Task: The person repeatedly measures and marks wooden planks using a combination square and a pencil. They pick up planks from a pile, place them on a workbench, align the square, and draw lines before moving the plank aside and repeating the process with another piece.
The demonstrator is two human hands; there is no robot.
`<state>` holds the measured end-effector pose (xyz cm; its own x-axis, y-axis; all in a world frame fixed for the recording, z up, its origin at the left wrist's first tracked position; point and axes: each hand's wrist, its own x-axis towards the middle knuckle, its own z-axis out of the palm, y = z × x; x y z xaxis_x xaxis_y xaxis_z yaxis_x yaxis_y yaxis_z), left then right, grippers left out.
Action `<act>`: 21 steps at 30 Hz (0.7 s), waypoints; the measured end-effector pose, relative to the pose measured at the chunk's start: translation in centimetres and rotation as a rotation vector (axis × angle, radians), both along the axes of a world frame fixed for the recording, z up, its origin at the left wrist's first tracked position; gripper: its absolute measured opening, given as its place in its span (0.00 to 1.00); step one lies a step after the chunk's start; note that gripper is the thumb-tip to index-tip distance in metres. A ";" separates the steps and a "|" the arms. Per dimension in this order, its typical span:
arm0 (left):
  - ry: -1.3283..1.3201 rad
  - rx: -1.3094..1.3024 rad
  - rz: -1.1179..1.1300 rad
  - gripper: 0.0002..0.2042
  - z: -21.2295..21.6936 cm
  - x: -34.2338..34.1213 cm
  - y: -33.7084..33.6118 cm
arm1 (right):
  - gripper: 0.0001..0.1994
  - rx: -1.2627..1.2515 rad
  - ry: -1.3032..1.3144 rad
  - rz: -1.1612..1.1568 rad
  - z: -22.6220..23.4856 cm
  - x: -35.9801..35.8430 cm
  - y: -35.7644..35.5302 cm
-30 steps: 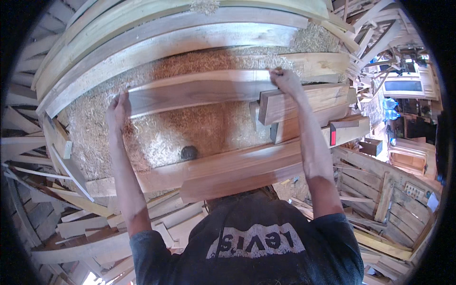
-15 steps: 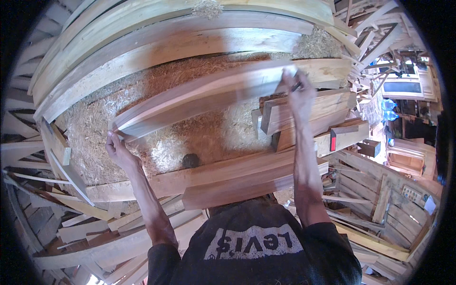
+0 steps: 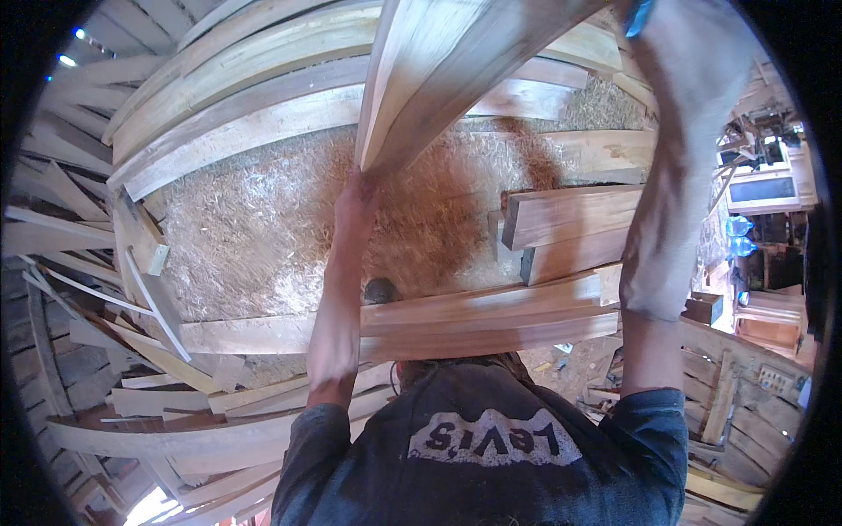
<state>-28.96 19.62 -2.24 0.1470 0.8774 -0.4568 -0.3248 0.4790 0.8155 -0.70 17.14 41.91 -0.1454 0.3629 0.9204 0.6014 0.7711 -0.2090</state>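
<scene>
Plank [image 3: 456, 61] held high, tilted steeply, its near end low at centre frame, far end running off the top edge. Left hand [image 3: 355, 197] at the plank's lower end, grip closed around it from below. Right hand out of frame past the top edge; only the right forearm [image 3: 675, 175] shows, so its grip cannot be told.

Below lies a sawdust bed [image 3: 263, 228], open at centre. It is hemmed by long boards [image 3: 228, 114] above, a board stack [image 3: 491, 320] along the near edge, and short blocks [image 3: 574, 232] at right. Scrap strips [image 3: 79, 228] crowd the left side.

Plank pale, yellowish, grain streaked lengthwise, edges straight, blurred.
</scene>
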 end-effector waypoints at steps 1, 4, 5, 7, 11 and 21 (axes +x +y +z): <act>0.287 0.089 0.013 0.46 1.7 -1.0 0.1 | 0.24 -0.029 0.019 0.023 -0.8 -0.4 0.3; 0.774 0.650 0.292 0.52 10.7 -1.0 -0.1 | 0.28 -0.094 0.045 0.052 -1.6 -2.1 1.3; 0.598 0.941 0.384 0.53 14.7 -0.8 -0.5 | 0.30 -0.111 0.071 0.071 -1.9 -3.3 1.5; 0.426 1.241 0.393 0.35 18.9 -2.5 -0.3 | 0.33 -0.135 0.157 0.161 -3.2 -7.6 2.7; -0.036 1.075 0.528 0.41 22.0 -4.7 0.8 | 0.40 -0.139 0.274 0.253 -5.9 -12.6 3.6; -0.306 0.971 0.748 0.52 20.9 -15.2 -5.2 | 0.42 -0.732 -0.318 0.353 -25.1 -8.2 -0.5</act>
<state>-44.19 14.47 18.66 -0.5432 0.7457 0.3858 -0.4940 -0.6554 0.5713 -8.87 16.61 16.85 -0.5715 0.7326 0.3698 0.4670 0.6608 -0.5876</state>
